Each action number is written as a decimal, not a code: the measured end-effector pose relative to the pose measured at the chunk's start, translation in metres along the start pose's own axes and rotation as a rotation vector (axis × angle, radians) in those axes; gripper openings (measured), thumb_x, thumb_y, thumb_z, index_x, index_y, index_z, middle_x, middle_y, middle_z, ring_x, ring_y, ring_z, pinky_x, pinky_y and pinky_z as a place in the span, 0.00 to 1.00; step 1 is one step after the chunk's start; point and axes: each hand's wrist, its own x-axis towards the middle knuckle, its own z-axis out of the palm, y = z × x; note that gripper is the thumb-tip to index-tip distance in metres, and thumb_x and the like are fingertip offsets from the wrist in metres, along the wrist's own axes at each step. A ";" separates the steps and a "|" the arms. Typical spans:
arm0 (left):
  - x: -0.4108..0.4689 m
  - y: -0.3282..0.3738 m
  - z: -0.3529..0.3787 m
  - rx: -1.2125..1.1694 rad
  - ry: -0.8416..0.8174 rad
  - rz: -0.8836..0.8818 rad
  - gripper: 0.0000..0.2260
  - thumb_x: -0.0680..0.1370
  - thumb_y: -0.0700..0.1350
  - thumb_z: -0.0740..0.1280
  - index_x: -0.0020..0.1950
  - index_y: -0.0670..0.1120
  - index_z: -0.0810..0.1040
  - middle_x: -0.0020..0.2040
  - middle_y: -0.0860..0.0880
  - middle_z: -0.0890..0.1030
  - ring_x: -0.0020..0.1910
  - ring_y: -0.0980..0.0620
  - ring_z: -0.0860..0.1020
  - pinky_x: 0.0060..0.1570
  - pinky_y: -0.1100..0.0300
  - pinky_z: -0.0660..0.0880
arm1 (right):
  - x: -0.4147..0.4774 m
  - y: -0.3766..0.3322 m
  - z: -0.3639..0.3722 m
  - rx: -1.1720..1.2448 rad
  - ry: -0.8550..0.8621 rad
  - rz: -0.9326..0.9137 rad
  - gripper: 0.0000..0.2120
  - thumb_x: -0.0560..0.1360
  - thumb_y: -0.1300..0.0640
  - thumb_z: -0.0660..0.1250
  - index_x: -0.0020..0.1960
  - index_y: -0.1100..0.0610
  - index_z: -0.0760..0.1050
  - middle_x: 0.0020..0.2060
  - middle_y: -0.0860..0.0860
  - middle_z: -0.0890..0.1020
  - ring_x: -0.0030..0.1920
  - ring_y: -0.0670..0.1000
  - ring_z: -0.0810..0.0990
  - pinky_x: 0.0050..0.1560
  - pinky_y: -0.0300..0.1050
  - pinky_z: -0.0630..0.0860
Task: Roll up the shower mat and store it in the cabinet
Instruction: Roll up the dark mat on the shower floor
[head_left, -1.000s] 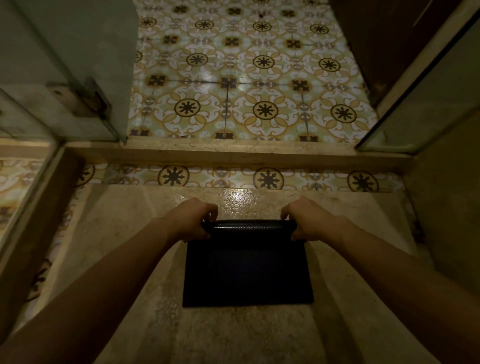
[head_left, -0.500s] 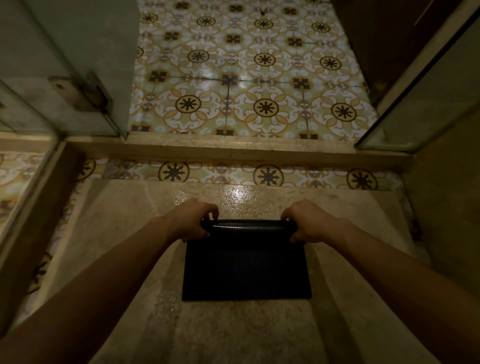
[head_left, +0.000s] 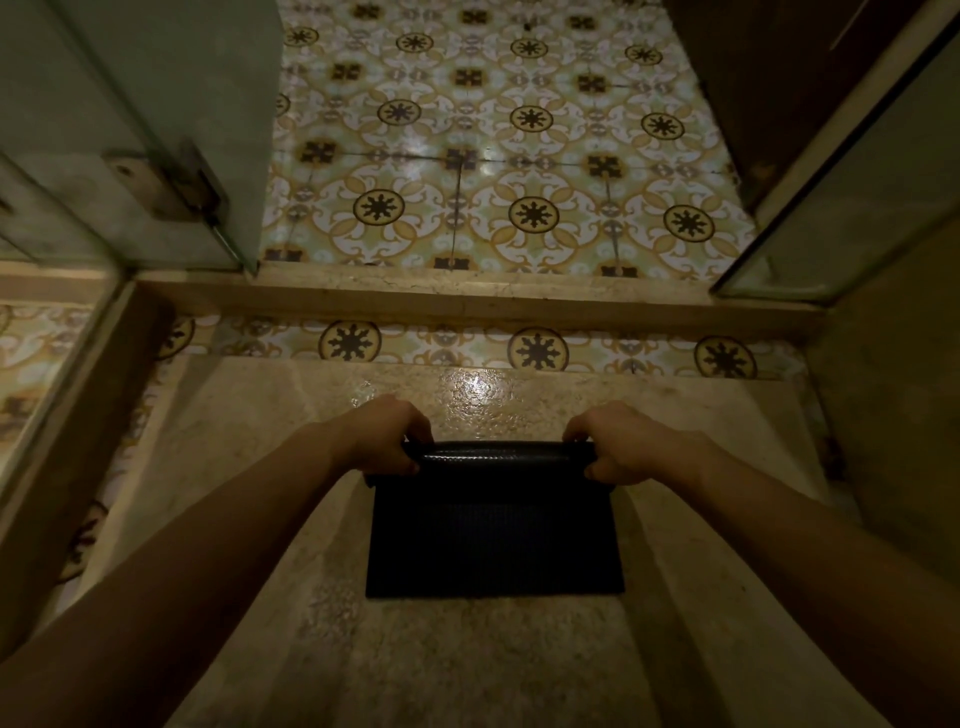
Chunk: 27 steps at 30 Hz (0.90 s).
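Note:
A black textured shower mat (head_left: 493, 535) lies on the beige stone shower floor (head_left: 467, 665). Its far edge is curled into a tight roll (head_left: 496, 453), and the flat part stretches toward me. My left hand (head_left: 384, 436) grips the roll's left end, thumb underneath and fingers over the top. My right hand (head_left: 618, 441) holds the right end the same way. No cabinet is in view.
A raised stone curb (head_left: 478, 301) crosses the shower entrance beyond the mat. Past it is patterned tile floor (head_left: 493, 156). An open glass door with a metal hinge (head_left: 171, 187) stands at left, a glass panel (head_left: 852, 197) at right. Dark wood (head_left: 753, 78) is at the upper right.
The roll has taken in more mat: the flat part's near edge has drawn closer to my hands. Both hands stay on the roll's ends.

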 end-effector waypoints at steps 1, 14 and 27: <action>0.000 -0.001 -0.001 -0.009 -0.016 -0.003 0.15 0.72 0.44 0.74 0.58 0.52 0.81 0.52 0.52 0.83 0.46 0.57 0.77 0.45 0.65 0.69 | 0.001 0.000 0.000 0.006 -0.006 0.003 0.21 0.69 0.58 0.72 0.61 0.50 0.77 0.52 0.52 0.81 0.46 0.49 0.77 0.41 0.40 0.72; 0.001 -0.002 0.003 0.033 -0.070 -0.032 0.16 0.69 0.44 0.76 0.55 0.53 0.79 0.55 0.51 0.80 0.52 0.52 0.77 0.46 0.61 0.72 | -0.002 -0.005 0.003 -0.060 -0.035 -0.033 0.20 0.68 0.59 0.71 0.60 0.54 0.77 0.54 0.54 0.79 0.53 0.55 0.78 0.48 0.44 0.76; -0.005 -0.002 0.013 -0.007 -0.014 -0.011 0.17 0.70 0.44 0.76 0.55 0.53 0.76 0.58 0.49 0.80 0.51 0.53 0.78 0.45 0.63 0.72 | -0.008 -0.007 0.005 -0.051 -0.048 -0.051 0.21 0.70 0.58 0.72 0.62 0.52 0.75 0.55 0.53 0.79 0.53 0.53 0.78 0.50 0.45 0.77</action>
